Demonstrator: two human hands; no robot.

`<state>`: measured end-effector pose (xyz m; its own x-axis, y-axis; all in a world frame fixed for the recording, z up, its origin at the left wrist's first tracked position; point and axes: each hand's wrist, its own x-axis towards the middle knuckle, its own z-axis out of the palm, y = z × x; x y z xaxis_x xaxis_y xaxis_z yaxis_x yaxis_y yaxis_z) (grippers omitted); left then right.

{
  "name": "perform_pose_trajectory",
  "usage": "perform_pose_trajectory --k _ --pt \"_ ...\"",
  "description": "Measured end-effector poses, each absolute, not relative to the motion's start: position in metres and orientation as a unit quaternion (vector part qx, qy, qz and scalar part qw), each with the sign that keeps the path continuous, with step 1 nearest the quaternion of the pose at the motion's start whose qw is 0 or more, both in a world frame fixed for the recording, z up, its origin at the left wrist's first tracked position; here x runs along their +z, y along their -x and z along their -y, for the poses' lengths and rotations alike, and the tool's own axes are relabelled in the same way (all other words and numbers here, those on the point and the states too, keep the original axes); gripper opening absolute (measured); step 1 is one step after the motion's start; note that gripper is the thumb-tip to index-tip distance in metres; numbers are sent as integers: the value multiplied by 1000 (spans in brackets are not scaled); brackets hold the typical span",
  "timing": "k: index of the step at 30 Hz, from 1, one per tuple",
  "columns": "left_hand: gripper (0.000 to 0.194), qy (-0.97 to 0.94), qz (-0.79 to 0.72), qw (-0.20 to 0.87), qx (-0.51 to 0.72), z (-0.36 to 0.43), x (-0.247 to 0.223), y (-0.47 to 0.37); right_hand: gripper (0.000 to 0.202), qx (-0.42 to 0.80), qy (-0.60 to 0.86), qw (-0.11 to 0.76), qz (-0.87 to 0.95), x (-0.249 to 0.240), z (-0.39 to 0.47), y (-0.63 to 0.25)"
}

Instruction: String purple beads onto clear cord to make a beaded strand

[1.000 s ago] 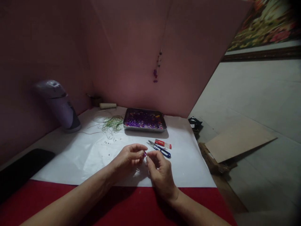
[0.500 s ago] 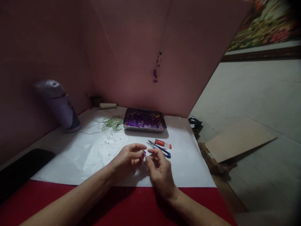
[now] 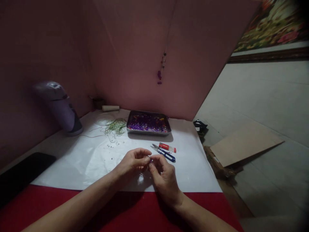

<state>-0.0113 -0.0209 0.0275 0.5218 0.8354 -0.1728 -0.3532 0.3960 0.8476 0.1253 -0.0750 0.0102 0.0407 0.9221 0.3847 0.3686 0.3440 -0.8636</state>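
Desk [image 3: 135, 212] is busy; we have a white sheet [image 3: 193, 174] over most of it. Snips [image 3: 170, 157] lie just past our right hand [image 3: 164, 170], closest thing in the way, with a red lighter [image 3: 164, 147] just beside them. Farther back: bead tray [image 3: 148, 132], green thread tangle [image 3: 116, 127] to its left, pale roll [image 3: 110, 108] behind that. A few loose bits [image 3: 112, 158] sit near our left hand [image 3: 134, 161]. Purple bottle [image 3: 62, 109] far left, bead strand [image 3: 159, 75] hanging against the pink wall [image 3: 135, 58].

Forearms come in from both lower corners; hands meet over the sheet, fingers bent. Both hands narrow, pinching a small purple bead [image 3: 151, 160] between the fingertips. It's mostly covered, so we can't tell the exact grip.
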Motion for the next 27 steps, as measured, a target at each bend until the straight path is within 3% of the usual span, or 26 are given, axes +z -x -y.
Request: perform_pose_trajectory --k 11,17,21,27 --pt "27 -435 -345 733 393 22 35 11 13 297 493 528 625 10 75 -126" --pt "22 -574 -393 600 395 26 34 10 8 267 500 518 640 12 76 -125" --pt "16 -668 -411 451 426 28 36 12 10 226 538 494 644 10 76 -125" --pt "13 -742 -348 252 515 29 43 16 35 243 525 509 638 23 69 -128"
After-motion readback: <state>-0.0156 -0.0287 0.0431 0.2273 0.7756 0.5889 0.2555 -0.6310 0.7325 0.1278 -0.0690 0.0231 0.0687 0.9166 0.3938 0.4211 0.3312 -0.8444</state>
